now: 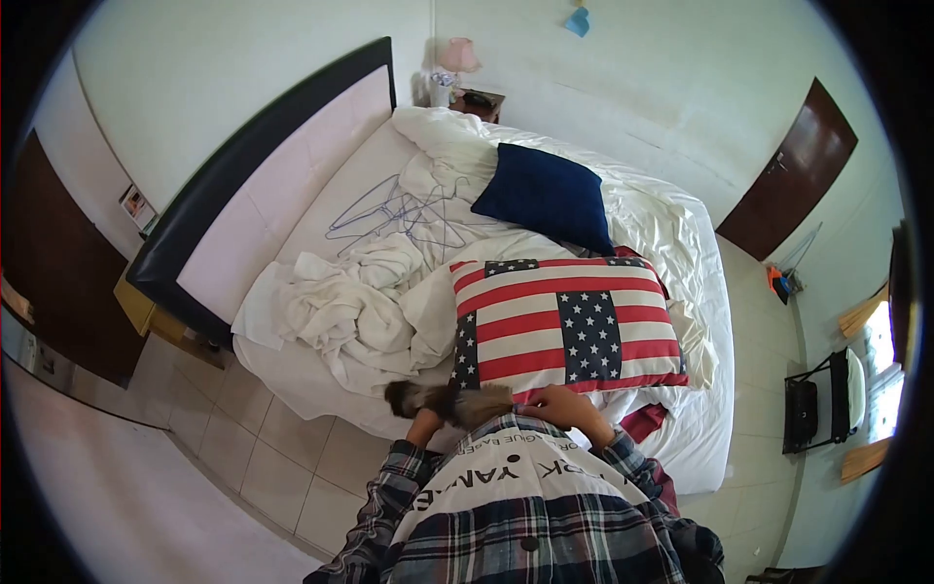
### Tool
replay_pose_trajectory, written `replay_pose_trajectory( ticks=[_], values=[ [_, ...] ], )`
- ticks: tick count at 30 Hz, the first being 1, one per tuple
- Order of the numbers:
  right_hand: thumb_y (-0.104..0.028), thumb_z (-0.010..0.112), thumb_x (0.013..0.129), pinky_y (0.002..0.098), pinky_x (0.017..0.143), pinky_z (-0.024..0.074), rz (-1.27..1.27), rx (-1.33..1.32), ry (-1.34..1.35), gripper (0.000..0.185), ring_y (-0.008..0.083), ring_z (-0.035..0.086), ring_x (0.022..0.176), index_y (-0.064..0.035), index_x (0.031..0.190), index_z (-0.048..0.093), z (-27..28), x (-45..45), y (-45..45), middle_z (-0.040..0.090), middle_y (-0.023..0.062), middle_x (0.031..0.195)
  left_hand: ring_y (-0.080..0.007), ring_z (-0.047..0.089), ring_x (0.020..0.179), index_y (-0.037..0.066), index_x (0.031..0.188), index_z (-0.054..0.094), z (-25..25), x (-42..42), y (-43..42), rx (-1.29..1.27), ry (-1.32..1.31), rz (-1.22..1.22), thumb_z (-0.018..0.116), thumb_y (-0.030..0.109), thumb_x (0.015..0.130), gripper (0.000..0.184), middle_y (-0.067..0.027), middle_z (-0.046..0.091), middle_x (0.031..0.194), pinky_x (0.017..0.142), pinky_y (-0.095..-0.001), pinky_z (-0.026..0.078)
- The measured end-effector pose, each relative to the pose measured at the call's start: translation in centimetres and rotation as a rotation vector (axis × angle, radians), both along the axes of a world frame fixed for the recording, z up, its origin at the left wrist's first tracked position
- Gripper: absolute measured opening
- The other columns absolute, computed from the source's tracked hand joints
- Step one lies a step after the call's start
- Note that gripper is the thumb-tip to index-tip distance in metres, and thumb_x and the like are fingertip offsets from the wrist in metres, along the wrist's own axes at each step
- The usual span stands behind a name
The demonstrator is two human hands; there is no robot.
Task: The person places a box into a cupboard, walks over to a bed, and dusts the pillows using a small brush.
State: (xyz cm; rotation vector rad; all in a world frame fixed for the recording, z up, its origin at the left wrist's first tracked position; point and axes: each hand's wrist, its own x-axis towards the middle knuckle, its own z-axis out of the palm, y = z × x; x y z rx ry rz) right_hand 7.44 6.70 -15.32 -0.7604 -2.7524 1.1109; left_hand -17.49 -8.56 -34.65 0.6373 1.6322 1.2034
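Bed (708, 428), the largest item, fills the middle of the view, dark-framed headboard (263, 185) on the left side. Bunched white bedding (341, 302) sits on its left half. Striped, starred pillow (535, 326) lies flat near the bed's close edge, long axis running roughly left to right, near edge just beyond the hands. Navy pillow (543, 198) is behind it, farther from the person. Wire hangers (397, 215) lie tangled on the bed, left of the navy pillow and well apart from both hands.

Next down: furry brown-and-tan thing (449, 399), at the bed's close edge, in front of the striped pillow's near left corner. Exact kind unclear. Long axis also runs roughly left to right, dark end to the left, paler end pointing toward the right hand.

Left hand (424, 426) is the nearer one, up against the furry thing's underside; fingers hidden, can't tell whether they grip. Right hand (555, 406) is at the striped pillow's near edge, right of the furry thing, fingers bent inward; can't tell if they pinch anything.
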Motion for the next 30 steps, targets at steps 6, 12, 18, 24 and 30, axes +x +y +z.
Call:
replay_pose_trajectory(
  ticks=[6,12,18,24,30],
  values=[
    [-0.031,0.059,0.097,0.0289,0.039,0.0347,-0.611,-0.377,0.196,0.035,0.0072,0.045,0.041,0.0021,0.092,0.069,8.6,-1.0,1.3,0.047,0.0023,0.051,-0.0083,0.045,0.043,0.002,0.091,0.062,1.4,-0.1,-0.2,-0.066,-0.084,-0.034,0.071,0.033,0.09,0.032,0.0003,0.052,0.057,0.04,-0.0254,0.036],
    [-0.033,0.062,0.094,0.0304,0.04,0.0389,-0.41,-0.194,0.03,0.038,0.0133,0.049,0.04,0.004,0.093,0.069,3.8,0.1,2.1,0.054,0.0088,0.054,-0.009,0.046,0.043,0.001,0.093,0.061,1.5,-0.2,0.2,-0.094,-0.061,-0.048,0.072,0.033,0.09,0.034,0.0005,0.051,0.057,0.04,-0.0262,0.037],
    [-0.039,0.066,0.091,0.0278,0.038,0.0365,-0.139,-0.319,-0.029,0.041,0.0111,0.05,0.04,0.0018,0.084,0.071,2.0,-0.6,0.1,0.055,0.0043,0.055,-0.0086,0.047,0.047,0.003,0.091,0.061,-9.1,-2.0,-1.2,0.127,0.04,-0.313,0.068,0.035,0.093,0.033,-0.0001,0.053,0.06,0.042,-0.0265,0.038],
    [-0.037,0.063,0.093,0.0272,0.036,0.0329,-0.829,-0.512,0.142,0.045,0.0087,0.046,0.038,0.0008,0.069,0.064,2.7,2.1,2.8,0.049,0.0007,0.05,-0.0089,0.049,0.047,0.003,0.089,0.061,0.1,-1.1,-0.3,-0.119,-0.077,-0.205,0.07,0.035,0.091,0.033,-0.0007,0.054,0.06,0.042,-0.0251,0.038],
    [-0.036,0.057,0.097,0.0319,0.034,0.0354,-1.315,-0.132,0.358,0.049,0.0151,0.048,0.034,0.0027,0.067,0.062,0.2,13.6,6.9,0.052,0.0063,0.048,-0.0072,0.049,0.048,0.005,0.089,0.058,0.8,-1.3,0.0,-0.119,-0.081,-0.232,0.069,0.034,0.093,0.032,0.001,0.052,0.06,0.044,-0.0236,0.039]
  ],
)
